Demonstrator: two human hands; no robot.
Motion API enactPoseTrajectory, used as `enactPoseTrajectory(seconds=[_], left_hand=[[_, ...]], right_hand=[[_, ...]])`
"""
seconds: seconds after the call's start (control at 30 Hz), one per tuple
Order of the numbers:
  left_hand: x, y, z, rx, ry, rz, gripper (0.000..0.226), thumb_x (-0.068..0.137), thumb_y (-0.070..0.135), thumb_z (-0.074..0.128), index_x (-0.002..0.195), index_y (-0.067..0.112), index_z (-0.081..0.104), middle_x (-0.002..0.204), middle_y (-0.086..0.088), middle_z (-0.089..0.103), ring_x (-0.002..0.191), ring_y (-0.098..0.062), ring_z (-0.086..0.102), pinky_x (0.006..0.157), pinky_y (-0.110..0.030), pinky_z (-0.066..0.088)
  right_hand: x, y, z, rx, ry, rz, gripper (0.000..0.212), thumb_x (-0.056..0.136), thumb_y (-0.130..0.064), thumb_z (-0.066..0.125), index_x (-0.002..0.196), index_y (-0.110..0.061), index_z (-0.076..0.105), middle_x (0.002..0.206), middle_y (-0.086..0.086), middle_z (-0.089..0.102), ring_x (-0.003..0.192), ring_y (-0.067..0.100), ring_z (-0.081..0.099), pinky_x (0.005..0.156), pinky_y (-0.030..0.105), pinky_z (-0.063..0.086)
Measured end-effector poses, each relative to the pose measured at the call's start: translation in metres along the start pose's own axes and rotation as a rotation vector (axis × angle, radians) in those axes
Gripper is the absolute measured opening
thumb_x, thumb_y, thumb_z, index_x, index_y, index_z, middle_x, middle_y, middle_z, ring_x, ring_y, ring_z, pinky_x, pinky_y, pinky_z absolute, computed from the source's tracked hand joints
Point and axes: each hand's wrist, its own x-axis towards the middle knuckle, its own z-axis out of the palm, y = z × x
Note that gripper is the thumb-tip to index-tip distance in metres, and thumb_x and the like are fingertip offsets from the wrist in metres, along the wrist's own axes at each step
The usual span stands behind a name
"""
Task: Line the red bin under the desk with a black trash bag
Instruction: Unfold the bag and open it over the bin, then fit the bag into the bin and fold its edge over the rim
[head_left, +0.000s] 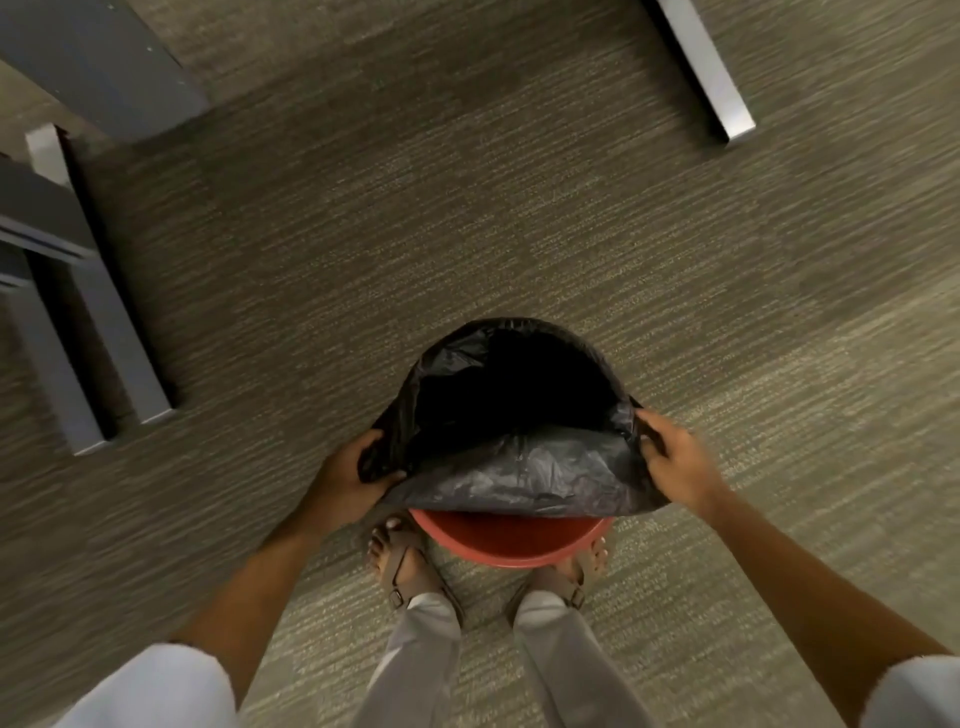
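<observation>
A round red bin (506, 540) stands on the carpet between my feet, only its near rim showing. A black trash bag (514, 415) sits in it with its mouth spread wide; the far edge is folded over the bin's far rim, while the near edge hangs loose above the red rim. My left hand (353, 480) pinches the bag's left edge. My right hand (675, 462) grips the bag's right edge. The inside of the bag is dark and its bottom is hidden.
Grey-brown carpet (519, 208) covers the floor. Grey desk legs and panels (88, 322) stand at the left, and another metal leg (711, 78) at the upper right. My sandalled feet (405, 561) flank the bin.
</observation>
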Motion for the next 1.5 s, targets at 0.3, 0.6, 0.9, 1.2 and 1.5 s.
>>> enactPoseTrajectory(seconds=[0.3, 0.6, 0.9, 1.2, 1.5], left_hand=[[-0.032, -0.02, 0.03, -0.301, 0.029, -0.409, 0.065, 0.069, -0.024, 0.057, 0.109, 0.027, 0.057, 0.105, -0.007, 0.064, 0.096, -0.027, 0.065, 0.065, -0.042, 0.062], [-0.021, -0.018, 0.051, 0.026, 0.274, -0.458, 0.026, 0.075, -0.013, 0.053, 0.079, 0.011, 0.062, 0.067, -0.006, 0.065, 0.062, -0.023, 0.063, 0.046, -0.022, 0.047], [-0.001, -0.016, 0.065, -0.343, 0.522, -0.693, 0.021, 0.084, 0.001, 0.052, 0.091, 0.001, 0.073, 0.065, -0.014, 0.064, 0.044, -0.024, 0.057, 0.035, -0.02, 0.038], [-0.003, 0.01, 0.066, -0.773, 0.356, -0.566, 0.032, 0.086, 0.047, 0.061, 0.092, 0.017, 0.07, 0.091, -0.004, 0.075, 0.088, -0.026, 0.069, 0.081, -0.041, 0.055], [-0.006, 0.013, 0.076, -0.554, 0.423, -0.549, 0.015, 0.074, 0.003, 0.063, 0.083, 0.014, 0.063, 0.079, -0.009, 0.069, 0.068, -0.025, 0.065, 0.049, -0.026, 0.047]], right_hand=[[-0.071, 0.016, 0.057, 0.399, -0.075, 0.377, 0.066, 0.075, 0.02, 0.065, 0.125, -0.022, 0.052, 0.099, 0.007, 0.071, 0.084, 0.022, 0.074, 0.058, 0.032, 0.061], [-0.06, 0.015, 0.077, 0.166, 0.129, 0.478, 0.02, 0.087, 0.005, 0.06, 0.083, -0.013, 0.067, 0.074, 0.005, 0.069, 0.072, 0.023, 0.065, 0.059, 0.027, 0.052], [-0.034, 0.007, 0.073, 0.621, 0.109, 0.712, 0.032, 0.09, 0.017, 0.048, 0.087, -0.005, 0.071, 0.067, 0.008, 0.068, 0.046, 0.015, 0.061, 0.036, 0.02, 0.045], [-0.063, -0.01, 0.057, 1.226, 0.135, 0.529, 0.039, 0.093, -0.045, 0.056, 0.111, -0.013, 0.068, 0.104, 0.006, 0.077, 0.093, 0.023, 0.074, 0.082, 0.039, 0.06], [-0.058, -0.029, 0.08, 0.315, 0.282, 0.585, 0.05, 0.071, -0.013, 0.086, 0.115, -0.005, 0.065, 0.09, 0.003, 0.062, 0.078, 0.02, 0.06, 0.046, 0.006, 0.038]])
